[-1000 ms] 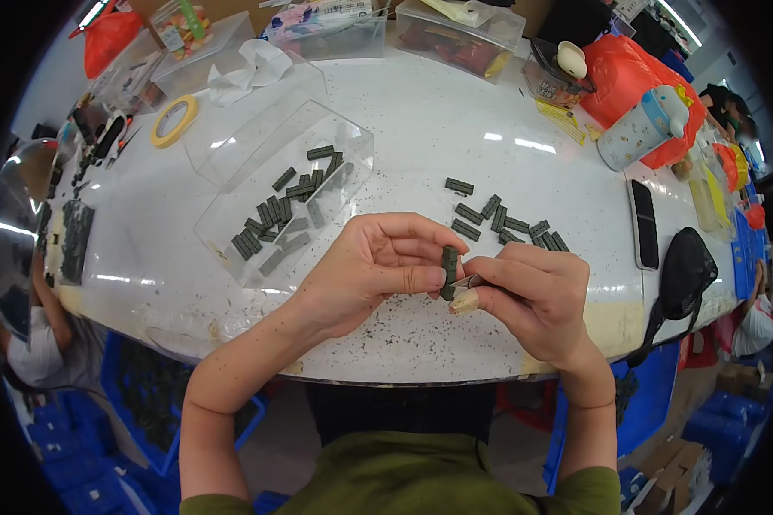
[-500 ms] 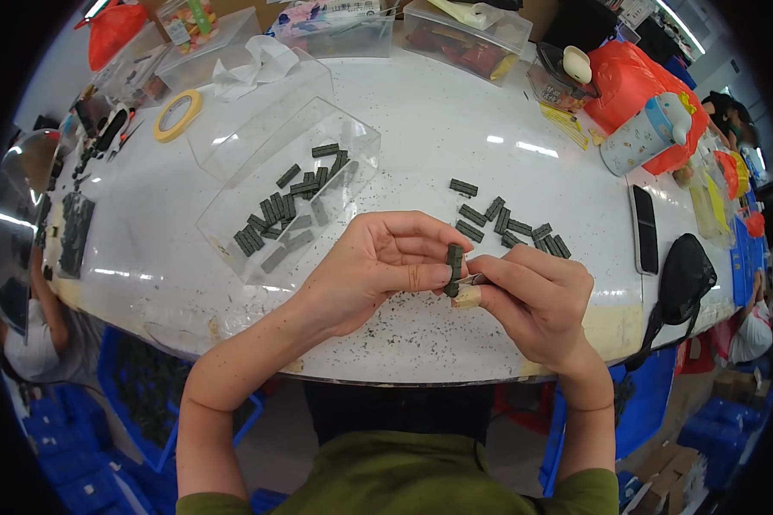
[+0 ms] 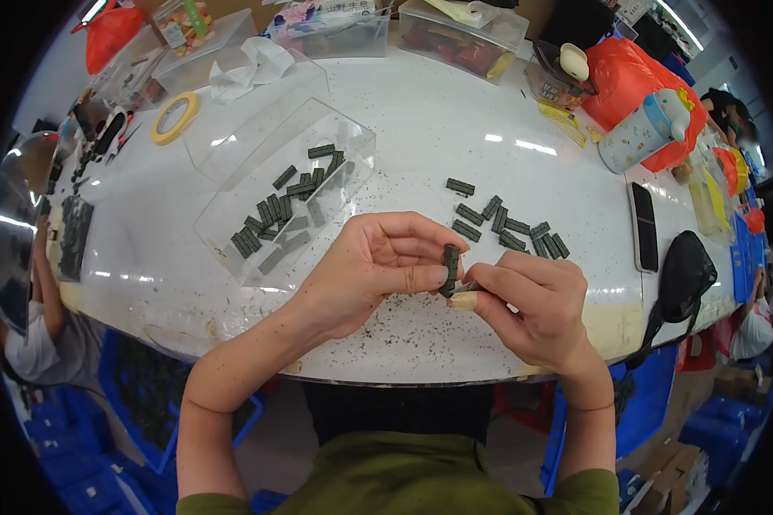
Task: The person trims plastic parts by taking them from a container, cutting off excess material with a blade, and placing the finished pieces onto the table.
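Observation:
Between the thumb and fingers of my left hand (image 3: 374,266) is a small dark green ridged block (image 3: 450,264), held roughly upright. My right hand (image 3: 537,300) pinches a small metal blade (image 3: 467,287), mostly hidden by the fingers, with its tip at the block's lower end. Yellowish tape (image 3: 464,300) wraps the right thumb. Several similar blocks (image 3: 500,218) lie on the white table beyond my right hand. More dark green blocks (image 3: 273,209) rest in a clear plastic box (image 3: 365,142) to the left.
Dark crumbs are scattered over the table (image 3: 421,112). A tape roll (image 3: 175,118) lies at left. On the right are a phone (image 3: 644,227), a black pouch (image 3: 687,270) and a light blue tumbler (image 3: 640,137). Clear bins (image 3: 464,39) line the back. Another person's arm (image 3: 50,292) shows at far left.
The block in my left hand has tilted slightly, its lower end toward the left. My right hand, with the blade, has shifted a little down and left.

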Motion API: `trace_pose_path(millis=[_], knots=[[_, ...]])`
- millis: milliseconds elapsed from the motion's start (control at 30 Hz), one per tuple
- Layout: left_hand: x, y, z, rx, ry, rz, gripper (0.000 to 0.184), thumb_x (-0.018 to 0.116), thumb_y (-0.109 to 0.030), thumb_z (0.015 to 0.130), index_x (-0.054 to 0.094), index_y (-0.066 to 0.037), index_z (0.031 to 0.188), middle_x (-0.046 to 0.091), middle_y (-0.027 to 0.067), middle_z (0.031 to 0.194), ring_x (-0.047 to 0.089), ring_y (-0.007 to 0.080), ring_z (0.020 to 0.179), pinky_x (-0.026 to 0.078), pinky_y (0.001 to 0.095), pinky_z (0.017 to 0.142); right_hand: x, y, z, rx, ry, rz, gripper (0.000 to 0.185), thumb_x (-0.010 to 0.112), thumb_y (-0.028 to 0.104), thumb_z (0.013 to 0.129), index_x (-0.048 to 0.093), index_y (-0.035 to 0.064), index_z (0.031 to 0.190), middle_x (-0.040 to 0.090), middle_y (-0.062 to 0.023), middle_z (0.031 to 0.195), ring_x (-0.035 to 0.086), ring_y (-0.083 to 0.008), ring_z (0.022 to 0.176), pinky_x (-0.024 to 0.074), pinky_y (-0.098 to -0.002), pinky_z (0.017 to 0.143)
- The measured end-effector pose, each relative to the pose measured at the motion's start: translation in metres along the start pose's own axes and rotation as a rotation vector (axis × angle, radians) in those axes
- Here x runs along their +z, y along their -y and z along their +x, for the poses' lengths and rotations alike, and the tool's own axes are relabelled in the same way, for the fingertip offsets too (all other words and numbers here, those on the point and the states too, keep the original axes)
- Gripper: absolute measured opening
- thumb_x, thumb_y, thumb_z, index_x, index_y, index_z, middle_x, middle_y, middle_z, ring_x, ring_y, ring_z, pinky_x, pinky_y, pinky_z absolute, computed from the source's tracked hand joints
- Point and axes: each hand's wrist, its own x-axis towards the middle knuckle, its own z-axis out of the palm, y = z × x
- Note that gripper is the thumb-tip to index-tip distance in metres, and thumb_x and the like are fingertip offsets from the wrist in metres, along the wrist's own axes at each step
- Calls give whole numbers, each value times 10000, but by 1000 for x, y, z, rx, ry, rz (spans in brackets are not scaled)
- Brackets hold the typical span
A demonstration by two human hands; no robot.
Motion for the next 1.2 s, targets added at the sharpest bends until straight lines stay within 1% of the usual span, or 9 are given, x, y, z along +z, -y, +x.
trace_pose_path(millis=[33, 167, 367, 500, 533, 667, 867, 1000, 1200], knots=[[0, 0, 0, 1, 0, 1, 283, 629, 87, 730, 605, 6, 1000, 660, 106, 872, 624, 123, 754, 501, 196, 676, 0, 0, 0, -2, -1, 0, 143, 686, 13, 695, 642, 43, 828, 476, 7, 611, 364, -108, 462, 299, -231, 415], [-1, 0, -1, -1, -12, -48, 272, 630, 83, 734, 599, 0, 992, 656, 118, 884, 623, 127, 753, 508, 206, 677, 2, 0, 2, 134, -81, 178, 159, 724, 55, 643, 679, 18, 790, 516, -8, 571, 346, -96, 456, 267, -220, 430], [0, -2, -1, -10, -31, -110, 229, 630, 80, 738, 590, -2, 948, 648, 130, 871, 629, 148, 731, 516, 218, 673, 2, -1, 2, 206, -111, 280, 149, 726, 45, 631, 684, 11, 770, 532, -18, 562, 350, -94, 467, 264, -212, 446], [4, -7, -2, -21, -104, -108, 185, 631, 76, 739, 582, -1, 900, 638, 136, 842, 633, 172, 694, 527, 238, 644, -1, -8, 3, 237, -121, 407, 125, 693, -25, 664, 668, -4, 785, 527, -4, 577, 373, -93, 477, 294, -217, 433], [4, -6, -2, -21, -104, -108, 185, 631, 76, 739, 582, -1, 900, 638, 136, 842, 633, 172, 694, 527, 238, 644, -1, -8, 3, 237, -121, 407, 125, 693, -25, 664, 668, -4, 785, 527, -4, 577, 373, -93, 477, 294, -217, 433], [4, -2, -2, 74, -108, -25, 161, 635, 74, 735, 573, -2, 862, 631, 130, 819, 636, 188, 669, 536, 259, 616, 1, -3, 5, 281, -143, 403, 146, 683, -34, 581, 685, 7, 722, 543, -19, 551, 371, -93, 482, 270, -203, 454], [1, -8, -5, 68, -31, 72, 170, 633, 63, 742, 586, 5, 894, 635, 146, 855, 637, 190, 673, 543, 274, 601, 0, -9, 4, 162, -125, 322, 166, 685, -49, 619, 671, -2, 777, 541, -2, 579, 387, -88, 474, 293, -212, 426], [3, -22, -6, -136, 0, -41, 216, 628, 58, 751, 589, 10, 959, 644, 157, 872, 641, 193, 682, 543, 275, 624, 2, -8, 4, 122, -126, 151, 171, 680, -48, 621, 674, 11, 781, 547, -3, 587, 387, -91, 468, 291, -214, 421], [2, -11, -2, -73, -33, -124, 277, 625, 57, 757, 582, 4, 1025, 658, 151, 870, 643, 187, 685, 537, 265, 637, 3, -10, 4, 145, -150, 184, 176, 674, -49, 628, 674, 18, 790, 543, -4, 593, 385, -94, 467, 293, -215, 423]])
